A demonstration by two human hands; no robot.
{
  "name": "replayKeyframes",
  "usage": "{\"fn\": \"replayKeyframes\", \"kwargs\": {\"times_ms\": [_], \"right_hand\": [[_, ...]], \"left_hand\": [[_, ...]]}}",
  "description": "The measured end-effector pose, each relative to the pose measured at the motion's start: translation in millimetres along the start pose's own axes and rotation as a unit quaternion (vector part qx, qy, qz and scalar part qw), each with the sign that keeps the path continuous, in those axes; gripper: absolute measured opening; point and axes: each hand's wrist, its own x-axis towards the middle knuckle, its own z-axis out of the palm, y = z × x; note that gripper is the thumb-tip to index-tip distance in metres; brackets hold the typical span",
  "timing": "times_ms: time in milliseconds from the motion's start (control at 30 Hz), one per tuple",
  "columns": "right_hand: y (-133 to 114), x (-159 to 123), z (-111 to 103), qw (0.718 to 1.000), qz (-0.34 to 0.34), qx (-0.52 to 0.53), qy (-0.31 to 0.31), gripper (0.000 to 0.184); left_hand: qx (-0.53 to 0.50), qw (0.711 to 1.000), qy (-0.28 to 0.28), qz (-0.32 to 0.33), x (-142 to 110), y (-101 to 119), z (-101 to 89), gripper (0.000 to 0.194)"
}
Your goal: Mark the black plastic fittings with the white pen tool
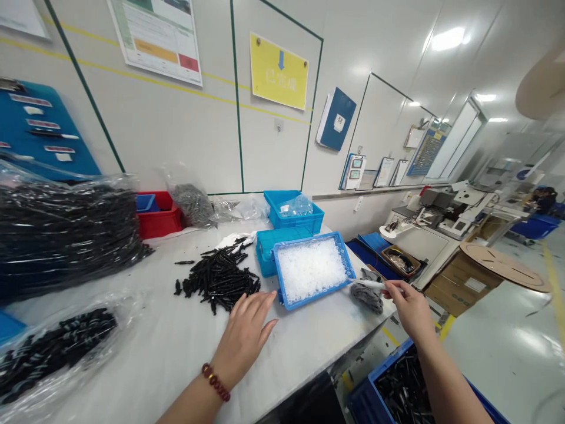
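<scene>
My left hand lies flat on the white table, fingers stretched out, just in front of a loose pile of small black parts. It holds nothing. My right hand is closed in a pinch on a thin white pen-like tool, at the table's right edge. The tool's tip points toward the right side of a tilted blue tray filled with small clear-white pieces. A grey crumpled cloth or glove lies under the tool.
Big plastic bags of black parts sit at left and front left. A red bin, a blue bin and a blue box stand behind. A blue crate of black parts sits on the floor at right.
</scene>
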Motion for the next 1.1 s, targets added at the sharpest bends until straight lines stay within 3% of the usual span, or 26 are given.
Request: {"fn": "replayKeyframes", "kwargs": {"times_ms": [333, 833, 1100], "right_hand": [[-17.7, 20.9, -4.3, 0.996, -0.048, -0.063, -0.026, 0.033], [-36.8, 31.1, -12.0, 0.989, -0.026, -0.131, -0.061, 0.021], [-25.1, 38.7, 2.0, 0.996, -0.002, 0.015, -0.088, 0.018]], "left_hand": [[-0.007, 1.000, -0.001, -0.007, -0.8, -1.1, 0.6, 0.038], [-0.003, 1.000, 0.008, -0.006, -0.9, -2.1, 2.1, 0.038], [-0.009, 1.000, 0.005, -0.012, -1.1, -1.6, 2.2, 0.039]]}}
